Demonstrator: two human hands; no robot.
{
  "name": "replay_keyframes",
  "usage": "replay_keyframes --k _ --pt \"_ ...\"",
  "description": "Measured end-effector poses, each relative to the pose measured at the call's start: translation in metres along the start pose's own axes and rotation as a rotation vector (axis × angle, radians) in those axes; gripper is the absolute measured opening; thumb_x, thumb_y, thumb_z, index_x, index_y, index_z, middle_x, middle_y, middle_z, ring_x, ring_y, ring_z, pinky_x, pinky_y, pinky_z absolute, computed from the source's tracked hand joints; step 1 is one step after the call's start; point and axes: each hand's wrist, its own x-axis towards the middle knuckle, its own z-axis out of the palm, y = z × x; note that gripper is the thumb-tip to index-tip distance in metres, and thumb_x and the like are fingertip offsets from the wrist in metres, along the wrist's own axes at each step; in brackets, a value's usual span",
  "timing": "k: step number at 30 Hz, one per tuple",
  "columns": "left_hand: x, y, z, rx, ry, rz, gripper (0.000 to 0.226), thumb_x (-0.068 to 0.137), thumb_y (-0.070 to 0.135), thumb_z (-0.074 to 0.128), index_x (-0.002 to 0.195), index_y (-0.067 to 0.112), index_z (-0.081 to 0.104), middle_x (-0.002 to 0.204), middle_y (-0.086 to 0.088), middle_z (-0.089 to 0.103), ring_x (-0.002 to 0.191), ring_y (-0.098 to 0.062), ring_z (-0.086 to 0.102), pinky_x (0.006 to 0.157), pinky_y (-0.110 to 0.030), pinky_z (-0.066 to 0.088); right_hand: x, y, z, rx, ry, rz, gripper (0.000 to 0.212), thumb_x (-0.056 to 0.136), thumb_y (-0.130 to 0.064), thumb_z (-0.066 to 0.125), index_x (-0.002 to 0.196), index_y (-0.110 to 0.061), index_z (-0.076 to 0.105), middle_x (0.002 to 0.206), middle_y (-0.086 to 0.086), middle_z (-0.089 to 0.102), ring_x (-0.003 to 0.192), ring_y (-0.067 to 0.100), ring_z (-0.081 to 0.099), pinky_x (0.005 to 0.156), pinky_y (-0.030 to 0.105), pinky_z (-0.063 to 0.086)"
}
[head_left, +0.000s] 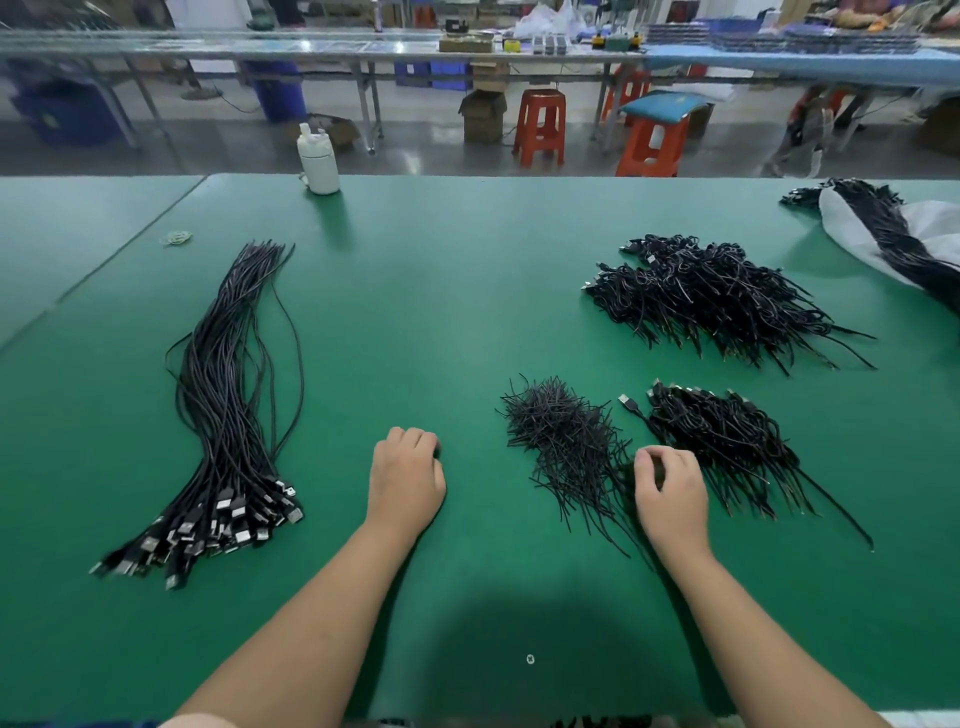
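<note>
Tie pile (566, 436) just beside my right hand (670, 488), fingers curled; cannot tell if they pinch one. My left hand (405, 473) curled, empty. Take a single tie.

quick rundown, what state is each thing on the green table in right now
tie pile, loose heap
left hand, fingers curled, nothing visible in it
right hand, fingers curled at the tie pile's edge, grip unclear
long cables, uncoiled, laid straight, plugs toward the person
near coiled cables, heaped
far coiled cables, larger heap
white bottle, upright
white bag, open, cables spilling out
</note>
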Motion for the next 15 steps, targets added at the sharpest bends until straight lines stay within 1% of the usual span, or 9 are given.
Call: replay_keyframes --k 2,3,4,5,7,9,11,14,15 --pt "0.004 -0.006 -0.007 0.066 -0.032 0.032 0.016 0.082 0.011 0.059 0.094 0.012 0.069 0.097 -0.003 0.067 0.095 -0.027 0.053 0.081 -0.039 0.042 0.000 0.000 -0.001 0.015 -0.001 0.000 0.007 0.100 -0.028 0.050 0.099 -0.025 0.056 0.103 -0.003 0.053 0.091 0.013 0.051 0.080 0.029 0.038" --pt "0.008 -0.013 -0.013 0.106 -0.033 0.022 0.019 0.082 0.013 0.059 0.098 0.012 0.069 0.103 -0.005 0.067 0.099 -0.028 0.052 0.082 -0.039 0.042 0.001 0.000 0.000 0.016 0.001 -0.003 0.007 0.100 -0.029 0.051 0.098 -0.025 0.056 0.101 -0.002 0.053 0.090 0.013 0.051 0.079 0.030 0.038" --pt "0.012 -0.022 -0.019 0.151 -0.032 -0.032 0.024 0.082 0.016 0.059 0.104 0.012 0.068 0.111 -0.008 0.064 0.105 -0.030 0.050 0.085 -0.040 0.042 0.001 0.000 0.000 0.015 0.005 -0.004 0.008 0.100 -0.029 0.051 0.098 -0.025 0.057 0.099 -0.002 0.054 0.088 0.014 0.052 0.078 0.030 0.038" --pt "0.017 -0.034 -0.027 0.205 -0.049 -0.130 0.032 0.082 0.018 0.059 0.113 0.012 0.064 0.120 -0.011 0.060 0.111 -0.031 0.047 0.089 -0.041 0.042 0.002 0.000 0.000 0.014 0.007 -0.005 0.008 0.100 -0.029 0.051 0.097 -0.024 0.057 0.098 -0.002 0.054 0.087 0.014 0.052 0.077 0.030 0.038" --pt "0.024 -0.062 -0.044 0.317 -0.155 -0.383 0.046 0.085 0.024 0.055 0.129 0.014 0.049 0.133 -0.013 0.050 0.122 -0.032 0.040 0.096 -0.042 0.039 0.002 0.001 0.002 0.016 0.007 -0.001 0.009 0.100 -0.030 0.051 0.096 -0.025 0.056 0.096 -0.002 0.054 0.086 0.014 0.052 0.076 0.030 0.039" --pt "0.029 -0.090 -0.060 0.375 -0.288 -0.562 0.049 0.088 0.026 0.051 0.134 0.015 0.040 0.137 -0.013 0.048 0.125 -0.031 0.039 0.099 -0.043 0.037 0.002 0.002 0.002 0.023 0.006 0.000 0.010 0.100 -0.031 0.051 0.096 -0.025 0.057 0.095 -0.003 0.055 0.086 0.013 0.053 0.075 0.030 0.039" --pt "0.031 -0.111 -0.069 0.418 -0.359 -0.617 0.043 0.089 0.024 0.048 0.131 0.014 0.041 0.134 -0.012 0.051 0.125 -0.030 0.040 0.099 -0.042 0.037 0.002 0.002 0.002 0.030 0.008 0.000 0.010 0.100 -0.032 0.051 0.095 -0.025 0.057 0.095 -0.004 0.055 0.085 0.012 0.053 0.075 0.030 0.039" --pt "0.035 -0.124 -0.076 0.484 -0.429 -0.555 0.022 0.089 0.015 0.044 0.111 0.016 0.045 0.122 -0.008 0.058 0.123 -0.029 0.040 0.098 -0.042 0.035 0.002 0.002 0.003 0.039 0.008 -0.001 0.010 0.099 -0.032 0.052 0.094 -0.025 0.057 0.094 -0.006 0.055 0.085 0.009 0.052 0.075 0.029 0.038" --pt "0.037 -0.124 -0.077 0.496 -0.448 -0.528 0.020 0.089 0.012 0.043 0.108 0.016 0.045 0.118 -0.008 0.060 0.122 -0.028 0.040 0.098 -0.042 0.036 0.002 0.002 0.003 0.039 0.007 0.000 0.010 0.099 -0.032 0.052 0.094 -0.025 0.058 0.093 -0.006 0.055 0.085 0.009 0.052 0.075 0.030 0.038"
